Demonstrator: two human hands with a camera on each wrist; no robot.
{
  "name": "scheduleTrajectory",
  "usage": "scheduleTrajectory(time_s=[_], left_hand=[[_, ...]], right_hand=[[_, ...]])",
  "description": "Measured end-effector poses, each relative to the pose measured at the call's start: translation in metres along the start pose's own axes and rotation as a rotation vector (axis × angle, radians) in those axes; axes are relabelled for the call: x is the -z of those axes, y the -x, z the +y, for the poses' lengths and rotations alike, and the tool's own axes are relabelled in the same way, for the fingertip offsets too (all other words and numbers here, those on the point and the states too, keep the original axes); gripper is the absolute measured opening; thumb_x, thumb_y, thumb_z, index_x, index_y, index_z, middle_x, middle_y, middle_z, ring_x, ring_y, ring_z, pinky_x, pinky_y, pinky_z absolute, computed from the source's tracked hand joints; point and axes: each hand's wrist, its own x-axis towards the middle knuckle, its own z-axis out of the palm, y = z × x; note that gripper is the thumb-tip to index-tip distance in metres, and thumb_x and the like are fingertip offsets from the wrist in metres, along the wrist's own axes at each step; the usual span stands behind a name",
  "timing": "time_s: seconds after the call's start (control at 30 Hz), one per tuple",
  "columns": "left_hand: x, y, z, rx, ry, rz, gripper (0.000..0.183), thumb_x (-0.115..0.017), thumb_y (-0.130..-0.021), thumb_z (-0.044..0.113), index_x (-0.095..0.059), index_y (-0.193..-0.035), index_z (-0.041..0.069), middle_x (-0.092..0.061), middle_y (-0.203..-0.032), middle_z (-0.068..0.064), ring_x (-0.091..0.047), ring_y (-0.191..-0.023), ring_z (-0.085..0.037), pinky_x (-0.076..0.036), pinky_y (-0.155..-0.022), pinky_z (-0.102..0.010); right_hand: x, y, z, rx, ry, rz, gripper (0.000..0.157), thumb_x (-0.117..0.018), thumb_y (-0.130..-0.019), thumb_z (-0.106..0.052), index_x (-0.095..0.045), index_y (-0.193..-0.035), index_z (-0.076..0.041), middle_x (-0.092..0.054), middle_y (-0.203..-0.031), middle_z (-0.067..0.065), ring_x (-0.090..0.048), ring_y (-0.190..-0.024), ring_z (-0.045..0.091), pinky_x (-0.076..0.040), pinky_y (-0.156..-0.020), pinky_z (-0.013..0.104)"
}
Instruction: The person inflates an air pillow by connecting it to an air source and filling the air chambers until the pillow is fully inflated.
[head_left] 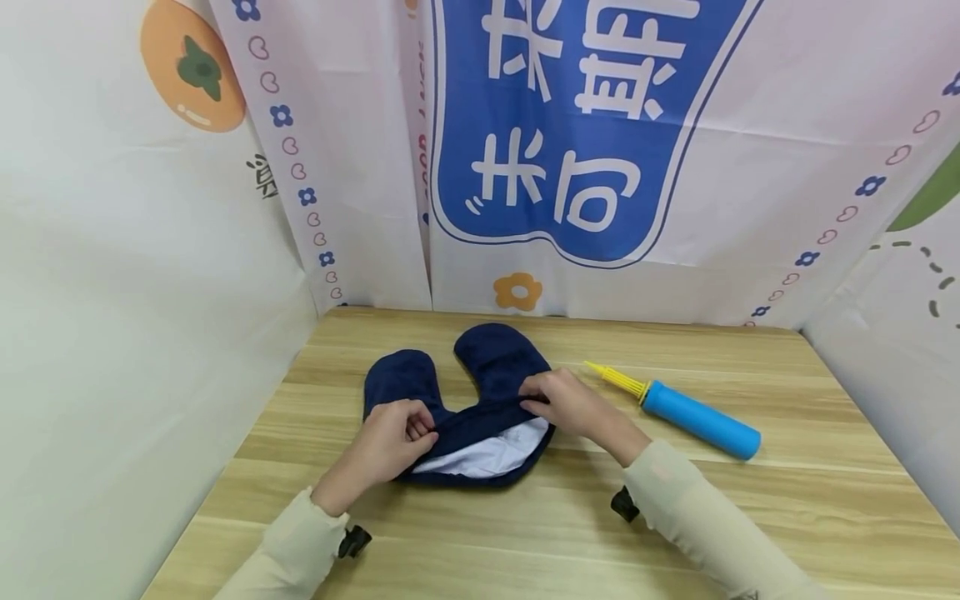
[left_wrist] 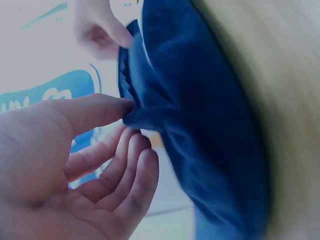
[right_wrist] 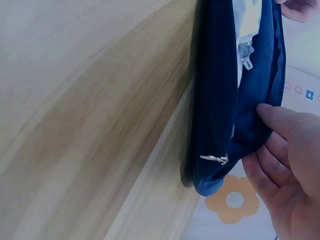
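A navy U-shaped neck pillow (head_left: pixel 504 360) lies on the table with its two arms pointing away. Along its near edge the zipped opening gapes, and a white inner lining (head_left: pixel 489 456) shows through. My left hand (head_left: pixel 392 440) pinches the upper lip of the opening at its left end, thumb against fingers. At the other end, my right hand (head_left: pixel 564 402) grips the same lip, thumb on top and fingers behind. In the right wrist view a clear plastic valve (right_wrist: pixel 246 56) pokes out of the white part, and a metal zipper pull (right_wrist: pixel 214 159) hangs near the corner.
A blue hand pump (head_left: pixel 701 421) with a yellow nozzle (head_left: pixel 617 377) lies on the wooden table (head_left: pixel 795 500) to the right of the pillow. Printed white cloth (head_left: pixel 360 208) hangs behind the table and at both sides.
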Motion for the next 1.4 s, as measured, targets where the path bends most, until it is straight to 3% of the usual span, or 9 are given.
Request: scheduleTrajectory(time_s=[0.13,0.2,0.37,0.53,0.73,0.87,1.0,1.13,1.4], left_hand=[[-0.004,0.0,0.023,-0.071,-0.073,0.048,0.014,-0.079,-0.079,0.015,-0.065,-0.082,0.015,-0.06,-0.077,0.006,-0.057,-0.069,-0.004,-0.048,-0.062,-0.016],[-0.006,-0.003,0.036,-0.115,-0.081,0.039,0.012,-0.077,-0.08,0.016,-0.066,-0.084,0.014,-0.06,-0.078,0.006,-0.057,-0.07,-0.006,-0.049,-0.063,-0.017],[-0.024,-0.016,0.052,-0.206,-0.08,-0.083,0.011,-0.072,-0.084,0.017,-0.068,-0.092,0.012,-0.063,-0.084,0.003,-0.059,-0.076,-0.009,-0.048,-0.067,-0.019],[-0.043,-0.04,0.044,-0.234,-0.081,-0.189,0.015,-0.071,-0.085,0.018,-0.068,-0.097,0.01,-0.063,-0.089,-0.001,-0.059,-0.08,-0.012,-0.049,-0.07,-0.021],[-0.051,-0.057,0.028,-0.196,-0.02,-0.255,0.017,-0.07,-0.087,0.017,-0.067,-0.101,0.008,-0.065,-0.092,-0.001,-0.06,-0.08,-0.008,-0.051,-0.073,-0.021],[-0.051,-0.06,0.021,-0.183,0.039,-0.276,0.016,-0.07,-0.088,0.015,-0.067,-0.101,0.007,-0.067,-0.092,-0.001,-0.061,-0.079,-0.008,-0.052,-0.072,-0.021],[-0.051,-0.061,0.018,-0.183,0.036,-0.273,0.015,-0.07,-0.087,0.016,-0.067,-0.1,0.008,-0.067,-0.09,0.0,-0.061,-0.078,-0.007,-0.052,-0.071,-0.02],[-0.052,-0.06,0.017,-0.19,0.012,-0.273,0.016,-0.071,-0.086,0.016,-0.067,-0.099,0.008,-0.067,-0.089,-0.001,-0.061,-0.077,-0.007,-0.051,-0.07,-0.019],[-0.052,-0.056,0.022,-0.207,-0.006,-0.271,0.016,-0.073,-0.085,0.016,-0.067,-0.098,0.008,-0.067,-0.088,-0.003,-0.061,-0.077,-0.01,-0.05,-0.068,-0.019]], right_hand=[[-0.004,-0.006,-0.002,-0.032,0.004,-0.002,0.01,-0.069,-0.089,-0.014,-0.073,-0.097,-0.011,-0.074,-0.092,0.0,-0.069,-0.082,0.009,-0.055,-0.071,0.021],[-0.005,-0.009,-0.002,-0.044,0.014,0.004,0.009,-0.069,-0.089,-0.014,-0.073,-0.097,-0.011,-0.074,-0.092,0.0,-0.068,-0.082,0.009,-0.055,-0.071,0.021],[-0.01,-0.016,-0.001,-0.065,0.039,0.014,0.009,-0.07,-0.089,-0.015,-0.073,-0.097,-0.012,-0.074,-0.092,0.001,-0.068,-0.082,0.009,-0.055,-0.07,0.021],[-0.012,-0.016,0.001,-0.077,0.061,0.021,0.01,-0.07,-0.088,-0.014,-0.073,-0.097,-0.01,-0.073,-0.091,0.001,-0.068,-0.08,0.009,-0.055,-0.07,0.021],[-0.004,-0.007,-0.009,-0.033,0.074,0.015,0.02,-0.072,-0.087,-0.016,-0.071,-0.104,-0.007,-0.072,-0.097,0.005,-0.068,-0.085,0.013,-0.056,-0.073,0.024],[0.004,-0.001,-0.022,0.041,0.067,0.012,0.023,-0.073,-0.086,-0.017,-0.07,-0.107,-0.007,-0.071,-0.101,0.005,-0.067,-0.089,0.014,-0.056,-0.077,0.026],[0.003,0.001,-0.032,0.091,0.029,-0.077,0.024,-0.073,-0.086,-0.016,-0.07,-0.108,-0.007,-0.072,-0.101,0.004,-0.067,-0.09,0.014,-0.056,-0.077,0.024],[-0.007,0.002,-0.035,0.071,-0.004,-0.145,0.021,-0.072,-0.087,-0.017,-0.07,-0.106,-0.009,-0.072,-0.099,0.002,-0.067,-0.089,0.014,-0.054,-0.076,0.021],[-0.019,0.003,-0.035,0.063,-0.016,-0.161,0.012,-0.072,-0.086,-0.015,-0.072,-0.098,-0.012,-0.07,-0.091,-0.002,-0.065,-0.082,0.01,-0.052,-0.071,0.017]])
